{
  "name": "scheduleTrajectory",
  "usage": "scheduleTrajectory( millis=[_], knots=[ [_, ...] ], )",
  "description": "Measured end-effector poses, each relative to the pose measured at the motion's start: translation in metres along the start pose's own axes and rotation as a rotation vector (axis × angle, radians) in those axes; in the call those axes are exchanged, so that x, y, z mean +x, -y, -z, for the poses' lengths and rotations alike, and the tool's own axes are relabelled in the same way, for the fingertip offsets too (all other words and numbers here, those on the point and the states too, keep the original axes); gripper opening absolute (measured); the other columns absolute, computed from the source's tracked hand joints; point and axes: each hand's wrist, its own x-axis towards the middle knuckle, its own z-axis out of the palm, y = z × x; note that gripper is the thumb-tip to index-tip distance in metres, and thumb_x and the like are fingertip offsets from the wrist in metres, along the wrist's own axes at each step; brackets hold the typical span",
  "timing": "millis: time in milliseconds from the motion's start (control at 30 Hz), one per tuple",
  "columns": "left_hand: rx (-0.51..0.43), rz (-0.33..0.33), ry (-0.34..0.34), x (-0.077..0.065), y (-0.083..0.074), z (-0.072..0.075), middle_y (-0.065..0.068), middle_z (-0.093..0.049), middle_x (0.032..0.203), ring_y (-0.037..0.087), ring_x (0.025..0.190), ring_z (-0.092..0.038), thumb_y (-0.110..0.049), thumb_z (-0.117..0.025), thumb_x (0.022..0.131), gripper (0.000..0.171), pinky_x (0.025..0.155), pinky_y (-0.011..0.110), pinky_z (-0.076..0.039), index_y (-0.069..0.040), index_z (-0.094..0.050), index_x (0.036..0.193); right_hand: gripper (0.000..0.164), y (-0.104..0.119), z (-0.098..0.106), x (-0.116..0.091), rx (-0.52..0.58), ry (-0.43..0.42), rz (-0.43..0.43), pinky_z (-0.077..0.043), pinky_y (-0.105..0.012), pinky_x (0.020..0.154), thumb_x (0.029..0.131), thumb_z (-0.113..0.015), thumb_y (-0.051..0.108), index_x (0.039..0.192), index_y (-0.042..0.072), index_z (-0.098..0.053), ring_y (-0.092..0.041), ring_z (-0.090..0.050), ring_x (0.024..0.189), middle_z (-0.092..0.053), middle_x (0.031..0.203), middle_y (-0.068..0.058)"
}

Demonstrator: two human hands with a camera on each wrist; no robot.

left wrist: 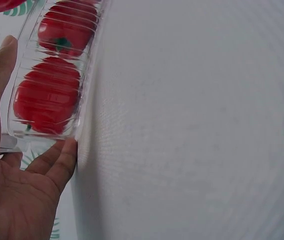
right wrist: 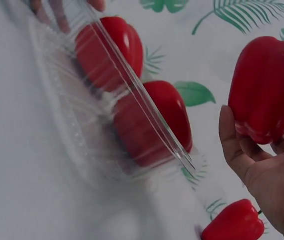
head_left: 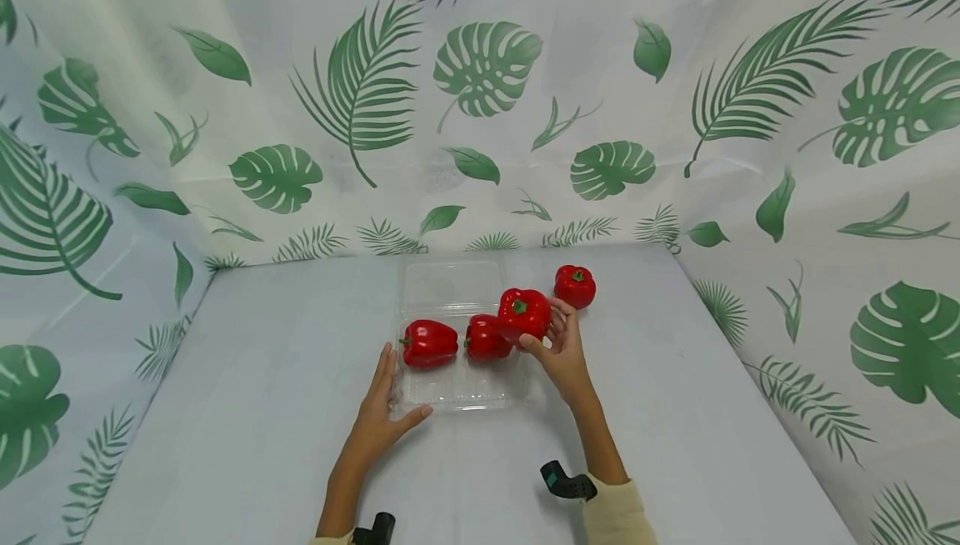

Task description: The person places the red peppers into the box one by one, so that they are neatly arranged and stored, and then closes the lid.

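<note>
In the head view my right hand (head_left: 564, 360) holds a red bell pepper (head_left: 523, 320) by its side, between thumb and fingers, above the right end of a clear plastic clamshell box (head_left: 438, 395). Its green stem end faces the camera. Two more red bell peppers lie inside the box, one at the left (head_left: 431, 345) and one near the middle (head_left: 484, 340). My left hand (head_left: 375, 427) rests against the box's left front corner, its fingers extended along the side and the thumb spread along the front. The right wrist view shows the held pepper (right wrist: 261, 90) raised beside the box.
Behind the box's base its clear lid (head_left: 453, 285) lies folded back. Another red bell pepper (head_left: 574, 288) sits on the white table (head_left: 285, 345) at the back right. Leaf-patterned sheeting (head_left: 480, 153) encloses the table at the back and sides.
</note>
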Motion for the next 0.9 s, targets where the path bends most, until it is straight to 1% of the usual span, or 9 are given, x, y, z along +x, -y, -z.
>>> scheduleTrajectory(
  millis=[100,267,400,500,567,700,767,833,900],
  knots=[
    [0.005,0.0,-0.008,0.0,0.0,-0.001,0.0,-0.004,0.166,0.036,0.149,-0.023,-0.034,-0.081,0.078,0.108,0.106,0.052,-0.041,-0.023,-0.009,0.158,0.072,0.002,-0.007,-0.004,-0.041,0.053,-0.014,-0.054,-0.026,0.095,0.085,-0.074,0.011,0.143,0.013,-0.031,-0.021,-0.048,0.13,-0.047,0.144,-0.009],
    [0.021,-0.002,-0.027,-0.001,0.001,-0.002,0.002,-0.008,0.166,0.036,0.148,-0.024,-0.034,-0.082,0.077,0.109,0.104,0.05,-0.044,-0.022,-0.011,0.158,0.072,0.0,-0.024,-0.012,-0.114,0.152,-0.002,-0.055,-0.032,0.096,0.083,-0.077,0.017,0.143,0.018,-0.037,-0.032,-0.048,0.128,-0.048,0.14,-0.01],
    [0.021,-0.024,-0.036,0.0,0.001,-0.002,0.002,-0.009,0.166,0.037,0.147,-0.027,-0.035,-0.082,0.077,0.108,0.103,0.051,-0.045,-0.02,-0.013,0.158,0.074,-0.003,-0.04,-0.018,-0.223,0.208,-0.005,-0.057,-0.035,0.093,0.08,-0.08,0.029,0.142,0.026,-0.04,-0.029,-0.052,0.124,-0.05,0.14,-0.004],
    [0.019,-0.037,-0.039,0.0,0.001,-0.002,0.0,-0.009,0.166,0.037,0.147,-0.029,-0.035,-0.082,0.077,0.107,0.103,0.051,-0.045,-0.02,-0.014,0.158,0.075,-0.005,-0.052,-0.022,-0.309,0.239,0.007,-0.057,-0.039,0.093,0.079,-0.08,0.037,0.143,0.027,-0.042,-0.025,-0.052,0.124,-0.051,0.14,-0.003],
    [0.019,-0.046,-0.039,0.001,0.002,-0.002,0.0,-0.01,0.166,0.037,0.146,-0.03,-0.034,-0.082,0.077,0.107,0.102,0.051,-0.046,-0.019,-0.014,0.158,0.076,-0.006,-0.059,-0.024,-0.347,0.252,0.02,-0.056,-0.042,0.096,0.078,-0.08,0.04,0.142,0.024,-0.043,-0.024,-0.05,0.126,-0.05,0.141,-0.003],
    [0.031,-0.06,-0.038,0.001,0.003,-0.002,0.001,-0.011,0.166,0.037,0.145,-0.033,-0.035,-0.083,0.077,0.107,0.1,0.049,-0.047,-0.018,-0.015,0.158,0.079,-0.008,-0.069,-0.027,-0.383,0.282,0.057,-0.051,-0.049,0.102,0.078,-0.08,0.04,0.144,0.017,-0.042,-0.025,-0.046,0.133,-0.049,0.143,-0.005],
    [0.036,-0.066,-0.038,0.001,0.004,-0.002,0.002,-0.011,0.166,0.037,0.145,-0.033,-0.037,-0.082,0.077,0.107,0.1,0.048,-0.047,-0.018,-0.015,0.158,0.081,-0.01,-0.072,-0.028,-0.406,0.303,0.091,-0.05,-0.05,0.103,0.079,-0.079,0.04,0.146,0.015,-0.04,-0.026,-0.044,0.135,-0.047,0.146,-0.006],
    [0.036,-0.073,-0.036,0.001,0.004,-0.001,0.002,-0.011,0.166,0.037,0.145,-0.032,-0.039,-0.082,0.077,0.108,0.101,0.048,-0.047,-0.018,-0.015,0.158,0.081,-0.01,-0.075,-0.029,-0.436,0.324,0.12,-0.049,-0.051,0.103,0.081,-0.078,0.04,0.148,0.016,-0.039,-0.027,-0.044,0.136,-0.047,0.147,-0.006],
    [0.031,-0.077,-0.033,0.002,0.005,-0.001,0.002,-0.01,0.166,0.037,0.145,-0.03,-0.041,-0.082,0.077,0.108,0.102,0.049,-0.045,-0.017,-0.015,0.158,0.079,-0.011,-0.078,-0.029,-0.468,0.338,0.14,-0.05,-0.05,0.103,0.081,-0.077,0.041,0.148,0.019,-0.04,-0.027,-0.045,0.135,-0.048,0.146,-0.006]
  ],
)
